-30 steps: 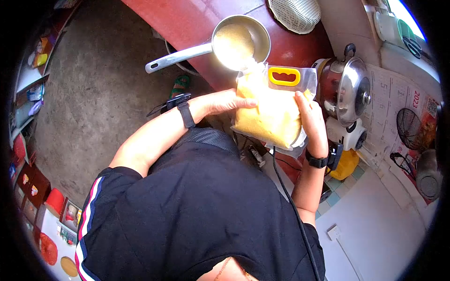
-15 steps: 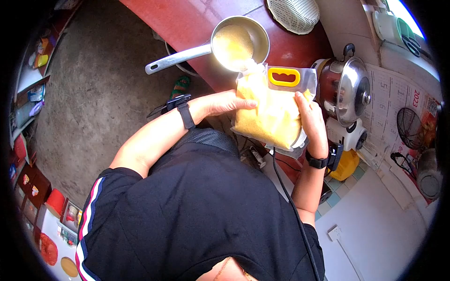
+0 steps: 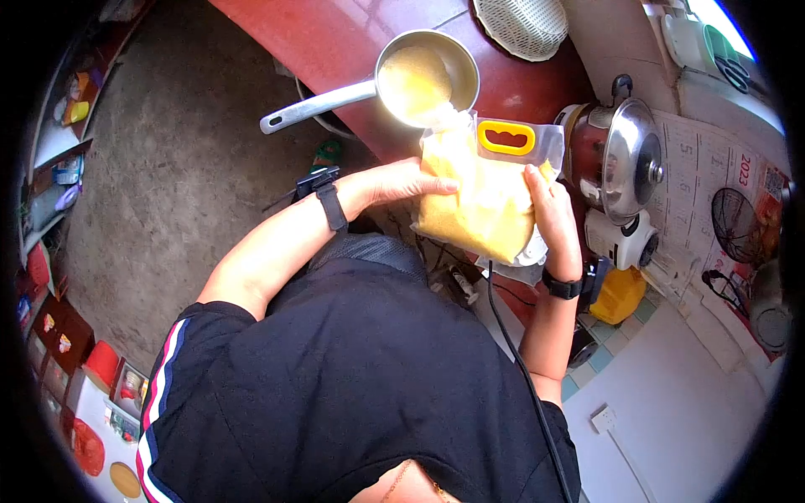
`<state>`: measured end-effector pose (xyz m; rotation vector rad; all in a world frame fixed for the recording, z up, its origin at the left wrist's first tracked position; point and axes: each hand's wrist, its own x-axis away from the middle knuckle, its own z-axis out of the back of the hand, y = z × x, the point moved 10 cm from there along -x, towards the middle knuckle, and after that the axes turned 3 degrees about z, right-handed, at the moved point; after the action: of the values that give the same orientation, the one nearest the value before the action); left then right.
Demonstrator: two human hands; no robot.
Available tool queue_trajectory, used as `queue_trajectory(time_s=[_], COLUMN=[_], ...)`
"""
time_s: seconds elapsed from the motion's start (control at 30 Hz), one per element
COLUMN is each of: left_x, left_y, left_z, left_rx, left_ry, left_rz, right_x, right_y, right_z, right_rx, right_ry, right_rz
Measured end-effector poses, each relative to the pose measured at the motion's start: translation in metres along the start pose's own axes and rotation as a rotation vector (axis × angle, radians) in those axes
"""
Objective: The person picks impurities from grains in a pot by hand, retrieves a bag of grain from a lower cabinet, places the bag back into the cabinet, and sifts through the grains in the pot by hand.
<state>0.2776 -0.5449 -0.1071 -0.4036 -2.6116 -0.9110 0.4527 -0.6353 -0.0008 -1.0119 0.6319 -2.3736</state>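
Between my hands is a clear plastic bag of fine yellow grain, with a yellow handle at its far edge. My left hand grips the bag's left side, thumb on the front. Around its right side my right hand is closed, the thumb near the top. The bag's far left corner tilts over the near rim of a metal saucepan. Yellow grain lies in the pan, bright with glare. Whether grain is flowing at the corner is hard to make out.
The saucepan stands on a red counter, its handle sticking out past the edge. A white woven basket sits behind. To the right is an electric pot with a shiny lid. A black cable hangs near my right arm.
The bag and both hands are almost where they were, with only a slight shift up and left in view. My grip on the bag is the same.
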Motion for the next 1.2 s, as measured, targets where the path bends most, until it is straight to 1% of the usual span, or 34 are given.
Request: queue_trajectory(time_s=[0.03, 0.1, 0.13, 0.23, 0.27, 0.33, 0.43, 0.53, 0.57, 0.63, 0.7, 0.73, 0.77, 0.8, 0.9, 1.0, 1.1, 1.13, 1.2], left_x=[0.002, -0.003, -0.006, -0.014, -0.015, -0.015, -0.006, 0.009, 0.012, 0.016, 0.014, 0.012, 0.013, 0.012, 0.011, 0.018, 0.052, 0.067, 0.099], left_y=[0.004, 0.013, 0.017, 0.013, 0.017, 0.021, 0.041, 0.058, 0.062, 0.068, 0.064, 0.060, 0.061, 0.058, 0.055, 0.053, 0.063, 0.073, 0.114], left_z=[0.001, 0.008, 0.011, 0.026, 0.028, 0.030, 0.025, 0.018, 0.011, -0.003, -0.006, -0.006, -0.006, -0.007, -0.009, -0.016, -0.024, -0.023, -0.017], left_rx=[-0.036, -0.139, -0.190, -0.349, -0.394, -0.483, -0.739, -0.899, -0.967, -1.100, -1.152, -1.179, -1.173, -1.188, -1.208, -1.384, -1.460, -1.557, -1.882], left_ry=[0.025, 0.056, 0.071, 0.170, 0.192, 0.235, 0.344, 0.528, 0.558, 0.615, 0.680, 0.711, 0.746, 0.753, 0.755, 0.662, 0.598, 0.631, 0.901], left_rz=[0.010, -0.081, -0.126, -0.156, -0.182, -0.231, -0.288, -0.363, -0.424, -0.547, -0.542, -0.537, -0.588, -0.593, -0.601, -0.538, -0.500, -0.569, -0.606], right_x=[-0.002, -0.007, -0.010, -0.017, -0.017, -0.026, -0.032, -0.035, -0.037, -0.042, -0.046, -0.049, -0.050, -0.050, -0.049, -0.046, -0.042, -0.040, -0.037], right_y=[0.003, 0.015, 0.028, 0.046, 0.052, 0.068, 0.068, 0.072, 0.079, 0.076, 0.073, 0.075, 0.076, 0.077, 0.083, 0.082, 0.086, 0.089, 0.095], right_z=[-0.002, -0.008, -0.014, -0.027, -0.028, -0.036, -0.040, -0.036, -0.040, -0.048, -0.055, -0.056, -0.057, -0.059, -0.057, -0.055, -0.054, -0.054, -0.055], right_rx=[-0.041, -0.127, -0.221, -0.363, -0.362, -0.460, -0.520, -0.548, -0.600, -0.831, -1.077, -1.117, -1.157, -1.197, -1.227, -1.241, -1.214, -1.190, -1.172], right_ry=[-0.005, -0.012, -0.043, -0.070, -0.034, -0.033, -0.020, 0.039, -0.005, -0.057, -0.138, -0.139, -0.139, -0.139, -0.113, -0.096, -0.083, -0.067, -0.042], right_rz=[0.029, 0.086, 0.084, 0.110, 0.073, 0.096, 0.146, 0.164, 0.108, 0.190, 0.230, 0.240, 0.250, 0.260, 0.247, 0.277, 0.312, 0.304, 0.292])
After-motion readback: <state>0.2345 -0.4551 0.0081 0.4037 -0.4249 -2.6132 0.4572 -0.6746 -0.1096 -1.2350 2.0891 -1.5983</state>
